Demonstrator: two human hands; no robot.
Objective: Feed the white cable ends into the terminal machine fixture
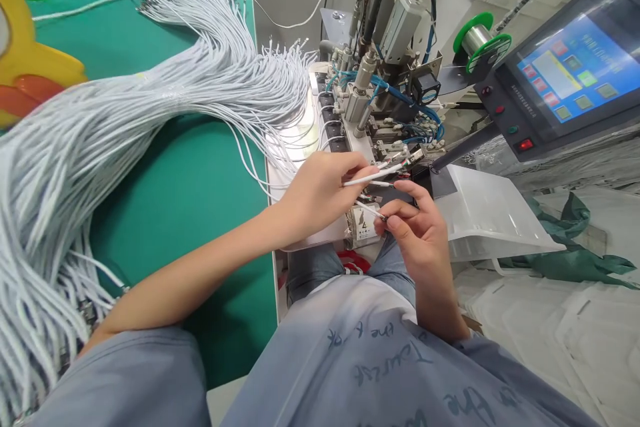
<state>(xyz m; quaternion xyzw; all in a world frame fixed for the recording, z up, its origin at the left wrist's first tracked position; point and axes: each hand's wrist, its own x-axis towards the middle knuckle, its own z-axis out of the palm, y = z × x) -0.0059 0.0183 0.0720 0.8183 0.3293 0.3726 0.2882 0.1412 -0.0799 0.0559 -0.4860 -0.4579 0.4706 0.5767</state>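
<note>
My left hand (320,190) is closed in a pinch on thin white cables (373,177), their ends pointing right toward the fixture of a small machine (385,100). My right hand (417,223) sits just below and right of it, fingers curled and pinching the metal tip of another white cable (371,211). Both hands hover at the machine's front edge, above my lap. A large bundle of white cables (125,113) lies across the green mat (180,193) on my left, its ends fanning toward the machine.
A control panel with a coloured touchscreen (570,73) stands at the right. A spool with green flanges (480,40) sits behind the machine. A white plastic chute (490,213) slopes down on the right, with green cloth (575,247) beyond. A yellow-orange object (25,60) lies far left.
</note>
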